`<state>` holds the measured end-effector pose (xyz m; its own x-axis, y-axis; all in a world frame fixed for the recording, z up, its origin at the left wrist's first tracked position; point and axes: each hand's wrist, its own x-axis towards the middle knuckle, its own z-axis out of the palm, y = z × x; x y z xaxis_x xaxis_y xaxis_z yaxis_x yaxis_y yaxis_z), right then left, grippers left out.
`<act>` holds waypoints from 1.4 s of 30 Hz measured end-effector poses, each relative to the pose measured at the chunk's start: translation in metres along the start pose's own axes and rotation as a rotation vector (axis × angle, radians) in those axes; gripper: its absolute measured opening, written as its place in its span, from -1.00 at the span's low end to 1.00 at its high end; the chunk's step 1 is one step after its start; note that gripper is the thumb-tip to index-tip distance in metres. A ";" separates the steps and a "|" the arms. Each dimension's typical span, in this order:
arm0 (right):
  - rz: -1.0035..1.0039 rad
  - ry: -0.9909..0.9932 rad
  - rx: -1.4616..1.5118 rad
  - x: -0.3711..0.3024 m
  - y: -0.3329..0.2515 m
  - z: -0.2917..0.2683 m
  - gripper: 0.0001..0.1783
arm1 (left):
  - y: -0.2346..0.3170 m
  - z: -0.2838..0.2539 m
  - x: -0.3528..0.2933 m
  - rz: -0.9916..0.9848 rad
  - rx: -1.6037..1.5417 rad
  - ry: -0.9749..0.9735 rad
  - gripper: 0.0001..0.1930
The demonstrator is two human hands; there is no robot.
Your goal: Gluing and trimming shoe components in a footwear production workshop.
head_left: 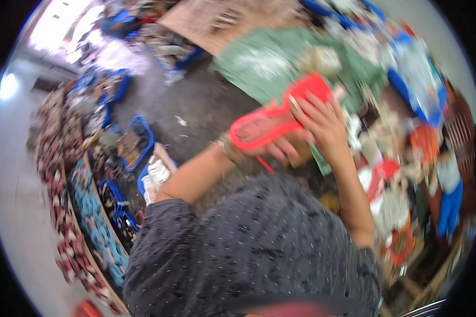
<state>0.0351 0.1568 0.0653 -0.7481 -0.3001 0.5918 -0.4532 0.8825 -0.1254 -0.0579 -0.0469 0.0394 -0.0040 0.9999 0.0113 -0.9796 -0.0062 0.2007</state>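
A bright red, shoe-sole-shaped piece (247, 140) with a paler inner area is held aslant in front of my chest. My left hand (281, 148) supports it from below. Its palm is mostly covered by the piece, and some fingertips show past the lower edge. Across the wider upper end lies my right hand (322, 122), with its fingers bent over the red surface. A thin red strip (266, 165) hangs below the piece. Motion blurs the fine detail on it.
A green sheet (248, 61) with pale bundles lies ahead on the dark floor (169, 103). Blue baskets (152, 138) stand to the left, beside long rows of pink-brown (53, 158) and light-blue pieces (90, 198). Mixed white, red and orange items (426, 145) are piled at the right.
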 end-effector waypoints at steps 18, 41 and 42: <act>1.008 0.426 0.753 -0.096 0.046 0.024 -0.47 | -0.053 -0.006 0.101 -0.311 0.708 0.518 -0.75; 1.398 0.818 1.269 -0.270 0.014 0.028 -0.52 | -0.152 -0.089 0.254 -0.076 0.651 0.411 -0.65; 1.366 0.885 1.195 -0.280 0.012 0.023 -0.55 | -0.157 -0.078 0.260 -0.176 0.712 0.396 -0.60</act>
<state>0.2276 0.2432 -0.1201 -0.5831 0.7807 -0.2249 -0.2151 -0.4153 -0.8839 0.0791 0.2147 -0.0652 -0.0636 0.9158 -0.3967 -0.6120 0.2782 0.7403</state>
